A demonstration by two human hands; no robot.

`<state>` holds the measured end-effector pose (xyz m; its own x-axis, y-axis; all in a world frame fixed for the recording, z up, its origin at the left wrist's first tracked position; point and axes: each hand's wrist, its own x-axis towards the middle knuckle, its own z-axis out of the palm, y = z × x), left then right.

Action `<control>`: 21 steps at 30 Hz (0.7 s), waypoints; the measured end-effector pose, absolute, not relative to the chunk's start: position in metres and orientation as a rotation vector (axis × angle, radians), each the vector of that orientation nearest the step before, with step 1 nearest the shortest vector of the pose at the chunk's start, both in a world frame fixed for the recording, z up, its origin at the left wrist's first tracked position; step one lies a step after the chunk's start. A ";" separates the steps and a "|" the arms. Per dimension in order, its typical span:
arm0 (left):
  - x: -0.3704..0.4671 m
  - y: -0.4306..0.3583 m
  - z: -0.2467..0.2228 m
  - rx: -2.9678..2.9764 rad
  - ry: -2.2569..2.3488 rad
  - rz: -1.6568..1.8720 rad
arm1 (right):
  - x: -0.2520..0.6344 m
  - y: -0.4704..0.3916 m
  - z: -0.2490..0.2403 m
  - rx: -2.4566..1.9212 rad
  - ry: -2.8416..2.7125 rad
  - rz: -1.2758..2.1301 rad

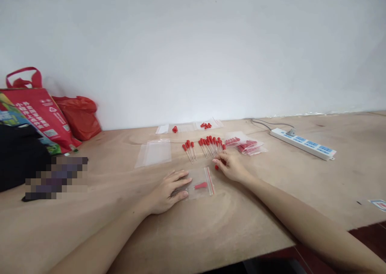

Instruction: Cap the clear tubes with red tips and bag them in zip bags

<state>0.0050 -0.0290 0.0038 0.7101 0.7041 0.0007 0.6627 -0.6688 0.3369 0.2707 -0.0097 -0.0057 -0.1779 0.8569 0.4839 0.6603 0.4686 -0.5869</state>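
Observation:
My left hand (169,190) lies spread over a clear zip bag (197,194), its fingers resting on the plastic. Inside that bag is a red rubber bulb (200,185); what lies under my fingers is partly hidden. My right hand (229,166) rests at the near side of a cluster of glass droppers with red bulbs (212,142), its fingers curled together. A red bulb (216,167) pokes out below its thumb, apparently a dropper in the fingers, most of it hidden. A smaller group of droppers (188,145) lies to the left.
Flat empty zip bags (153,152) lie at left. Filled bags (249,146) sit beyond my right hand. Loose red bulbs (206,125) and glass tubes (186,127) lie near the wall. A power strip (304,143) stands right; red shopping bags (39,113) stand left.

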 end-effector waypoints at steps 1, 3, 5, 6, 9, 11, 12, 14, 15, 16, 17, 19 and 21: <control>0.005 -0.029 0.004 2.605 1.073 0.185 | 0.271 -0.010 -0.004 -1.269 -1.963 0.304; 0.005 -0.029 0.004 2.605 1.066 0.188 | 0.278 -0.009 0.003 -1.270 -2.065 0.317; 0.005 -0.029 0.003 2.606 1.053 0.200 | 0.293 -0.009 0.012 -1.256 -2.222 0.309; 0.004 -0.029 0.003 2.606 1.048 0.208 | 0.302 -0.009 0.017 -1.244 -2.313 0.291; 0.004 -0.028 0.002 2.597 1.045 0.218 | 0.326 -0.011 0.028 -1.278 -2.496 0.279; 0.004 -0.027 0.002 2.595 1.044 0.223 | 0.335 -0.013 0.031 -1.342 -2.563 0.273; 0.004 -0.027 0.002 2.595 1.043 0.225 | 0.336 -0.014 0.032 -1.362 -2.593 0.266; 0.004 -0.028 0.002 2.595 1.044 0.232 | 0.334 -0.014 0.031 -1.350 -2.648 0.254; 0.004 -0.028 0.002 2.594 1.046 0.235 | 0.332 -0.015 0.030 -1.326 -2.667 0.251; 0.004 -0.028 0.003 2.591 1.046 0.239 | 0.329 -0.015 0.029 -1.301 -2.678 0.243; 0.004 -0.029 0.002 2.589 1.047 0.244 | 0.325 -0.015 0.028 -1.281 -2.685 0.226; 0.003 -0.029 0.002 2.589 1.046 0.252 | 0.316 -0.016 0.027 -1.251 -2.700 0.169; 0.004 -0.028 0.001 2.593 1.050 0.248 | 0.309 -0.018 0.027 -1.225 -2.715 0.087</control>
<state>0.0036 -0.0282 0.0013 0.7133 0.7000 0.0362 0.6424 -0.6735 0.3658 0.3088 -0.0182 0.0269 -0.6514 0.7487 0.1230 0.7393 0.6628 -0.1190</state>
